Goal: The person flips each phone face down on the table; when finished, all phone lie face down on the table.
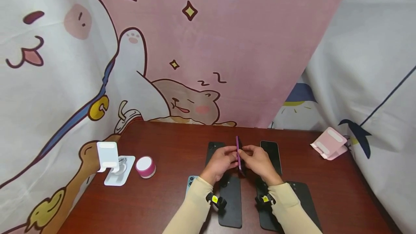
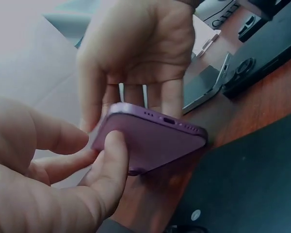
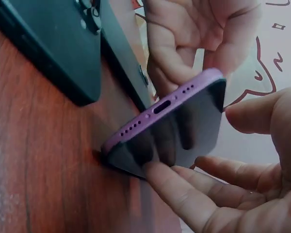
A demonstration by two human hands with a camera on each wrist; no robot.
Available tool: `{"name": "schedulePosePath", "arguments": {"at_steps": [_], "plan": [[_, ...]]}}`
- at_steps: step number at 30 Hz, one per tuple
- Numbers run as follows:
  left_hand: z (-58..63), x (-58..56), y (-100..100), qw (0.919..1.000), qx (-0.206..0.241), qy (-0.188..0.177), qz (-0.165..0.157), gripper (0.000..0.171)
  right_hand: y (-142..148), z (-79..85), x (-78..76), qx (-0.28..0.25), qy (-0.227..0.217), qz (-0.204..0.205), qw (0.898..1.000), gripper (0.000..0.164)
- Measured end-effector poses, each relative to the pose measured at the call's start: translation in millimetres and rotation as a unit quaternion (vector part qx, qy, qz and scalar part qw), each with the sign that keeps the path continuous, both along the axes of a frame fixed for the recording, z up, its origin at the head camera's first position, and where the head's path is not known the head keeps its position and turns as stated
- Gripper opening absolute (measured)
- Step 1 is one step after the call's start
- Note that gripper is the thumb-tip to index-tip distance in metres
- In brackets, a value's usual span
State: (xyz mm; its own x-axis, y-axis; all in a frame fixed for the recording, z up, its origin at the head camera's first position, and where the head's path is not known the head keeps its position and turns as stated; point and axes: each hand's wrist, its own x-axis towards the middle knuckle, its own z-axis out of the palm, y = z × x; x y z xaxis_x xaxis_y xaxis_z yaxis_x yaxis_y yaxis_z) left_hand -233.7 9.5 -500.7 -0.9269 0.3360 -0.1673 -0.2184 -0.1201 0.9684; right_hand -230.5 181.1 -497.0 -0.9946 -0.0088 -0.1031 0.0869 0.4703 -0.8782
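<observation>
Both hands hold a purple smartphone (image 1: pixel 238 152) on edge above the table, its back toward the left hand and its dark screen toward the right. My left hand (image 1: pixel 221 162) grips it from the left; in the left wrist view its thumb presses on the purple back (image 2: pixel 155 143). From the other side my right hand (image 1: pixel 258 162) holds the phone, with fingertips along the glossy screen (image 3: pixel 199 133) in the right wrist view. The charging port edge faces both wrist cameras. Under the hands lie a dark phone (image 1: pixel 230 203) and another dark phone (image 1: pixel 268 220) partly hidden by the right wrist.
Farther back lie a black phone (image 1: pixel 214 148) and a phone with its screen up (image 1: pixel 271 151). A dark phone (image 1: pixel 303 196) and a light blue phone (image 1: pixel 191 180) flank the forearms. Left stand a white phone stand (image 1: pixel 108 154) and pink jar (image 1: pixel 146 169); right, a pink stand (image 1: pixel 329 142).
</observation>
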Motion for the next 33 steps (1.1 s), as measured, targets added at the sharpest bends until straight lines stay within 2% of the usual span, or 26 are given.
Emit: {"name": "schedulePosePath", "arguments": {"at_steps": [4,9,15,18,21,24,26,29,33], "plan": [[0.6,1.4,1.9,0.9997,-0.004,0.003,-0.024,0.04,-0.9,2.3,-2.0,0.017,0.018,0.001,1.0,0.05],[-0.5,2.9,3.9,0.9984,-0.03,0.011,-0.046,0.046,2.0,4.4,-2.6,0.037,0.024,-0.012,0.999,0.045],[-3.0,1.2,5.7,0.9968,-0.048,0.018,-0.062,0.05,4.7,4.1,-6.0,0.048,0.031,-0.027,0.998,0.038],[-1.8,-0.6,5.0,0.9966,-0.053,0.027,-0.058,0.048,5.0,7.0,-7.4,0.053,0.037,-0.032,0.997,0.037],[0.1,-3.3,3.3,0.998,-0.047,0.031,-0.03,0.046,5.7,13.7,-7.0,0.057,0.048,-0.034,0.997,0.038],[0.2,-5.5,1.3,0.9994,-0.029,0.011,0.014,0.045,5.4,22.9,-4.8,0.06,0.063,-0.043,0.995,0.037],[-1.3,-5.2,-0.1,0.9995,-0.018,-0.003,0.027,0.045,4.4,28.3,-1.8,0.055,0.07,-0.044,0.995,0.036],[-5.2,-1.4,-1.9,0.9991,0.008,-0.037,0.019,0.045,1.0,34.5,5.2,0.041,0.07,-0.039,0.996,0.036],[-8.7,4.1,-4.6,0.9982,0.035,-0.05,-0.001,0.043,-1.7,36.8,12.2,0.022,0.06,-0.036,0.997,0.038]]}}
